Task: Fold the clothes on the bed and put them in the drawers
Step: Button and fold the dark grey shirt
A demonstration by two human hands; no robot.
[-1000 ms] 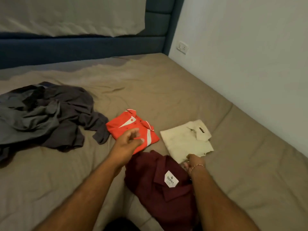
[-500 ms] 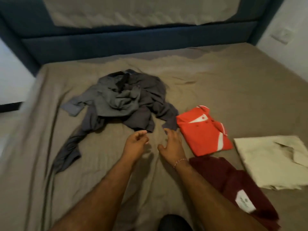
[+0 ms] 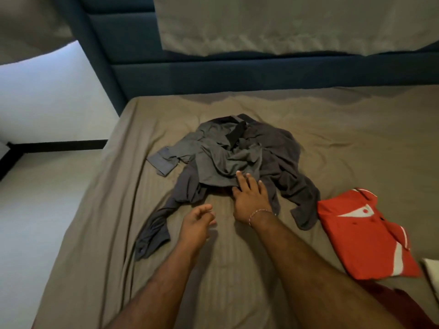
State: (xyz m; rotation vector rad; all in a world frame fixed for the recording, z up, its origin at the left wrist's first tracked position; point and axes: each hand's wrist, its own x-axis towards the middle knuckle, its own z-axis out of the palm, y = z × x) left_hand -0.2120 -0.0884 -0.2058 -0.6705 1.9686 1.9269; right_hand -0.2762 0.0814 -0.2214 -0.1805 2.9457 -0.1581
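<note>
Nearest, at 6 o'clock, the left hand hangs loosely curled, holding nothing. Beyond, the right hand lies flat-fingered on the crumpled grey shirts mid-bed; best separate one, then spread it flat. At 3 o'clock lies the folded orange shirt.

Crumpled shirts: dark grey and slate grey.
Folded shirt: orange-red, white stripes.
Bed sheet: taupe, faint stripes.
Headboard: dark blue.
Garment at near right: maroon.
</note>
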